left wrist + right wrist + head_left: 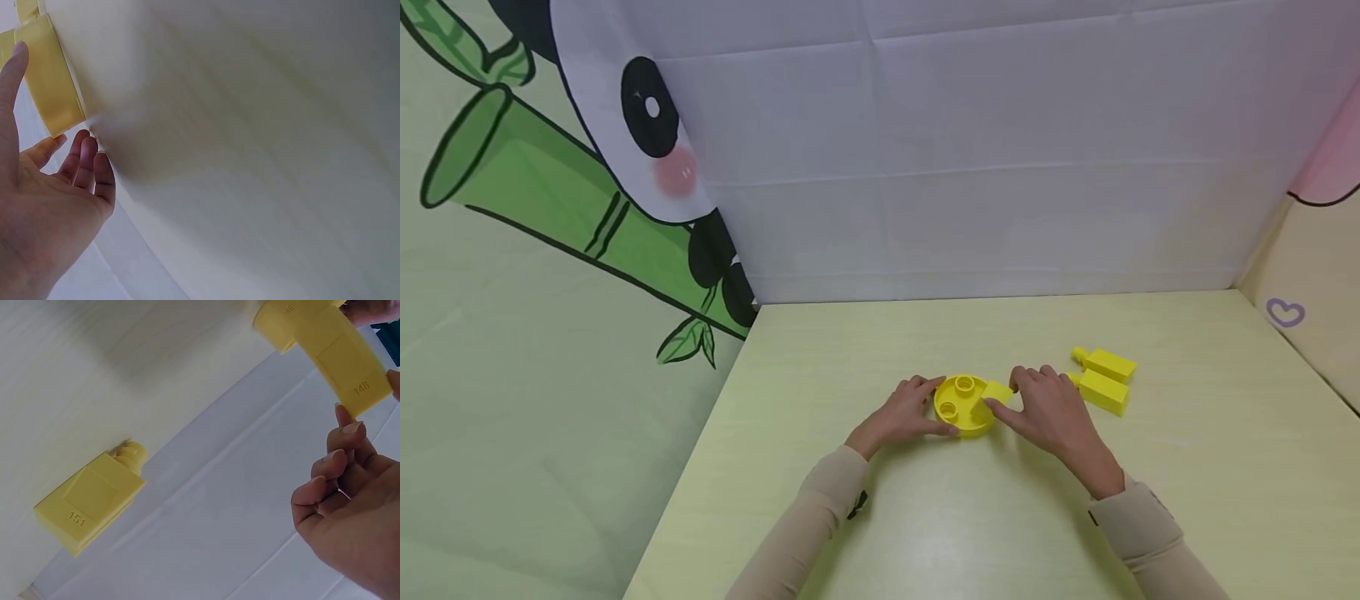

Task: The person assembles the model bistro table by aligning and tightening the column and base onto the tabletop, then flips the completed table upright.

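Note:
A round yellow plastic base with raised ring-shaped sockets lies on the table. My left hand holds its left side between thumb and fingers; the left wrist view shows the thumb against the base's side wall. Over the base's right part stands a yellow rectangular block, marked 148 in the right wrist view. My right hand pinches this block by its upper end, thumb opposite the fingers. Where the block meets the base is hidden, so I cannot tell whether it is seated.
Just right of my right hand lie two loose yellow blocks, a nearer one and a farther one, each with a round peg at one end. One block is marked 151. A pale cloth wall rises behind the table.

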`<action>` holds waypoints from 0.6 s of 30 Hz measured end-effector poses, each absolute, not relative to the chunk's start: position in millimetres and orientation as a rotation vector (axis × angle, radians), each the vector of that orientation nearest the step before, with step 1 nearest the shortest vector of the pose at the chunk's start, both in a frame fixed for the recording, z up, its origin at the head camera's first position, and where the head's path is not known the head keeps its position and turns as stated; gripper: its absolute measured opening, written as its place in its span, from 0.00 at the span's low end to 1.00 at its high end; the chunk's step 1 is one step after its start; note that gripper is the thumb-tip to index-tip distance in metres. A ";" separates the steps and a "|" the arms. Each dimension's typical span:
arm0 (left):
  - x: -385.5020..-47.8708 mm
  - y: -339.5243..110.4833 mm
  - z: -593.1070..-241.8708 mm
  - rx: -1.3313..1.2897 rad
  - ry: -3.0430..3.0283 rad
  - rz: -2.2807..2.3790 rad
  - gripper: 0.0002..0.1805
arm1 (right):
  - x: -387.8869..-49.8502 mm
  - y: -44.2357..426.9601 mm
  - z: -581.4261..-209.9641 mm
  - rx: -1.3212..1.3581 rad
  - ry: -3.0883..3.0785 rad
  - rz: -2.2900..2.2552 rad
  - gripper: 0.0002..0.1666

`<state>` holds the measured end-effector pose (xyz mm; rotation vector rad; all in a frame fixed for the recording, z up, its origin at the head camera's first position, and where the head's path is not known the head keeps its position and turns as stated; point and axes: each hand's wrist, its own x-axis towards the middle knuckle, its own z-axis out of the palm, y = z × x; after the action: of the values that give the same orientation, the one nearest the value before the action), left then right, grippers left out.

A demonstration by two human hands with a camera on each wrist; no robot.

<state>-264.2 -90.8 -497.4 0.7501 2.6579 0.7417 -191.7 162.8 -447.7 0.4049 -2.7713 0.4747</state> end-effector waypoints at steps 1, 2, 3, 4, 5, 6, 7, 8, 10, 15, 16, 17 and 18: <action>-264.3 -90.6 -497.3 0.753 2.659 0.740 0.52 | -191.6 162.3 -448.2 0.398 -2.767 0.476 0.25; -264.4 -90.4 -497.3 0.755 2.659 0.738 0.52 | -191.3 161.8 -448.6 0.393 -2.763 0.477 0.25; -264.5 -90.2 -497.4 0.756 2.660 0.738 0.52 | -191.0 161.5 -449.1 0.386 -2.761 0.479 0.25; -264.5 -90.4 -497.6 0.756 2.659 0.737 0.52 | -190.5 160.8 -449.5 0.381 -2.760 0.480 0.26; -264.4 -90.6 -497.7 0.755 2.659 0.736 0.52 | -190.0 160.4 -450.1 0.377 -2.760 0.485 0.26; -264.3 -90.8 -497.8 0.753 2.660 0.734 0.52 | -189.6 160.4 -450.8 0.373 -2.762 0.491 0.26; -264.1 -91.1 -497.9 0.750 2.659 0.733 0.52 | -189.0 160.8 -451.7 0.366 -2.768 0.506 0.27; -263.9 -91.4 -497.9 0.746 2.658 0.733 0.52 | -188.3 161.8 -452.5 0.357 -2.780 0.538 0.27; -263.3 -92.0 -497.8 0.740 2.657 0.729 0.52 | -187.0 166.1 -454.2 0.322 -2.801 0.629 0.28; -262.2 -92.6 -497.0 0.741 2.653 0.739 0.52 | -182.5 194.2 -458.0 0.185 -2.809 0.836 0.29; -262.2 -92.5 -496.7 0.743 2.653 0.739 0.53 | -181.9 202.3 -459.6 0.160 -2.802 0.853 0.28; -262.2 -92.4 -496.6 0.745 2.654 0.736 0.53 | -181.4 210.6 -461.5 0.134 -2.797 0.868 0.28; -262.3 -92.3 -496.3 0.744 2.656 0.734 0.53 | -180.7 219.0 -463.8 0.104 -2.796 0.880 0.29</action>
<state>-262.3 -92.3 -496.3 0.7443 2.6558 0.7336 -180.7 219.0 -463.8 0.1044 -2.7958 0.8800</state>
